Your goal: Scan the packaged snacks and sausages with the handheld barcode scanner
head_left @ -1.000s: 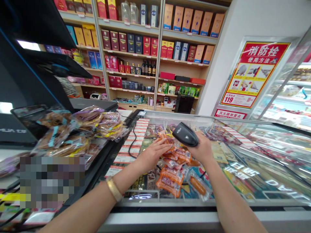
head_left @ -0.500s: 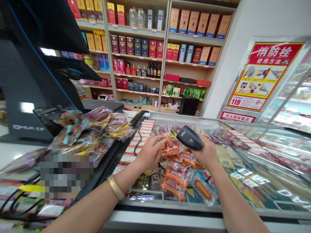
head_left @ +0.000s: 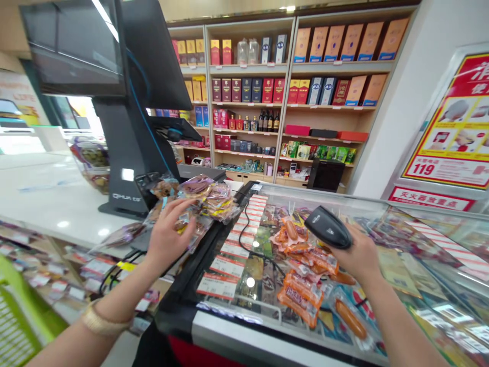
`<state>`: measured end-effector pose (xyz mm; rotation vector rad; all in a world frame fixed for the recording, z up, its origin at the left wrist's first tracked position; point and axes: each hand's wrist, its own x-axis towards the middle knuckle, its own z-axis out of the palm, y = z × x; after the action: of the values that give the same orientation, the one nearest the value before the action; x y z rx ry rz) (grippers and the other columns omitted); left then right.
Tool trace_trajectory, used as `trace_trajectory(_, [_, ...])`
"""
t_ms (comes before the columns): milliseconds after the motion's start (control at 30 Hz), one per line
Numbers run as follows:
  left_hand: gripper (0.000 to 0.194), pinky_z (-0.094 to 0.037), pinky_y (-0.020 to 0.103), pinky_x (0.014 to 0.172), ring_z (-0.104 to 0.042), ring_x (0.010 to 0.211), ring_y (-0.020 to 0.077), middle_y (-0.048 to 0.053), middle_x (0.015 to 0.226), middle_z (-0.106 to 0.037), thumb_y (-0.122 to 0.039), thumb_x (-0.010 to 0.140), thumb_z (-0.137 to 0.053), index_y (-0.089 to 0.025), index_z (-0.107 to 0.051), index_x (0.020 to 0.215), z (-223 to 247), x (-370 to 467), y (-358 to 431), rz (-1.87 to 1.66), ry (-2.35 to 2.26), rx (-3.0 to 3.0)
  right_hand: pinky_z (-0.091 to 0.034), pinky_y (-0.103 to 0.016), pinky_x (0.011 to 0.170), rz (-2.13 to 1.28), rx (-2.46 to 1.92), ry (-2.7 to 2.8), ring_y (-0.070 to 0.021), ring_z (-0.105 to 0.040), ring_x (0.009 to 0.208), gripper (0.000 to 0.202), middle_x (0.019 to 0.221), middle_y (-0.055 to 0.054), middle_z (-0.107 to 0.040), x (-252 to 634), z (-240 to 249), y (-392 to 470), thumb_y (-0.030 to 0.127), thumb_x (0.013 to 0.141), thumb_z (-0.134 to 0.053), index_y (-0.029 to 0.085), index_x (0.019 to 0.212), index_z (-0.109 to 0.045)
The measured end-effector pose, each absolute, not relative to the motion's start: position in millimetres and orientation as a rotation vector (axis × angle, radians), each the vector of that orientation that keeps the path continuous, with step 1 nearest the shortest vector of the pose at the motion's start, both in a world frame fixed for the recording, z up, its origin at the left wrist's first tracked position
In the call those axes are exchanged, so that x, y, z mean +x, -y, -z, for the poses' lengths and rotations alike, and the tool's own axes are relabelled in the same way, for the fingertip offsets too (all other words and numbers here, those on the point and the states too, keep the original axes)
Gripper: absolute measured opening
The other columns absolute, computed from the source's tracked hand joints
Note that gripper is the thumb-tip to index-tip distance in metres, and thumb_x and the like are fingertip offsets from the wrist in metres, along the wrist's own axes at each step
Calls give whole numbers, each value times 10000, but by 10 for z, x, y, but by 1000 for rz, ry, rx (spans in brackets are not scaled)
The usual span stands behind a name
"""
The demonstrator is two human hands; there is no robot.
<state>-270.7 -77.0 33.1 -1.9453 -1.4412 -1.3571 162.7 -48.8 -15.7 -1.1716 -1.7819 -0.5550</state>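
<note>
My right hand (head_left: 355,255) is wrapped round a black barcode scanner (head_left: 328,227), held over the glass-topped freezer. Just left of and below it lie several orange packs of sausages (head_left: 301,295) on the glass. A single sausage in a clear wrapper (head_left: 349,318) is nearest my right wrist. My left hand (head_left: 170,234), a gold-coloured bracelet (head_left: 103,321) on its wrist, is empty with fingers apart. It is over the near side of a pile of clear-bagged snacks (head_left: 217,199) on the counter; whether it touches them I cannot tell.
A point-of-sale terminal (head_left: 141,148) stands behind the snack pile. Price labels (head_left: 233,260) run along the freezer's left edge, with a black cable (head_left: 244,224) across them. A green plastic basket (head_left: 23,311) is at lower left. Shelves of boxed bottles (head_left: 248,89) line the back wall.
My left hand has left the sausage packs and moved left to the bagged snacks, its fingers now spread. The view has turned left. My right hand still holds the scanner.
</note>
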Motion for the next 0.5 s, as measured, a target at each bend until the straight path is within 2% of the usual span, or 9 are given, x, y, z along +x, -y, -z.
trace_trajectory(100, [328,-438,409,1067,-564,1142,217,2,1187,-597,-315,877,-498,-300,-561,1198,-276,-3396,908,1301,1614,-1744,-493,-326,599,566,-1159,1772,-251,-672,691,216,777,-67,-708,1623,156,483,425,796,-602,229,875,-646])
trace_trajectory(200, [416,-400,426,1093,-548,1170,223,-17,1206,-609,-324,803,-480,-300,-541,1214,-210,-4036,950,1137,1887,-1775,-495,-316,597,593,-1130,1779,-245,-678,694,227,787,-60,-715,1611,151,478,409,787,-596,230,913,-652])
trace_trajectory(367, [674,-438,350,1026,-589,1167,269,108,1231,-664,-344,601,-482,-115,-545,1233,-129,-4513,911,803,2271,-1949,-498,-295,605,630,-1104,1800,-230,-687,705,237,811,-56,-720,1599,158,476,375,793,-576,214,945,-659])
trace_trajectory(433, [661,-473,314,947,-633,1082,254,104,1162,-701,-330,592,-470,-107,-564,1206,-126,-4488,899,728,2355,-1969,-501,-293,609,636,-1096,1812,-228,-687,708,239,814,-57,-719,1598,162,477,368,795,-568,211,950,-661])
trace_trajectory(500, [551,-491,304,859,-662,962,237,50,1031,-737,-320,631,-450,-159,-606,1135,-141,-4412,903,700,2384,-1930,-502,-292,609,632,-1095,1825,-228,-686,707,235,811,-57,-717,1598,163,478,360,797,-565,212,952,-660])
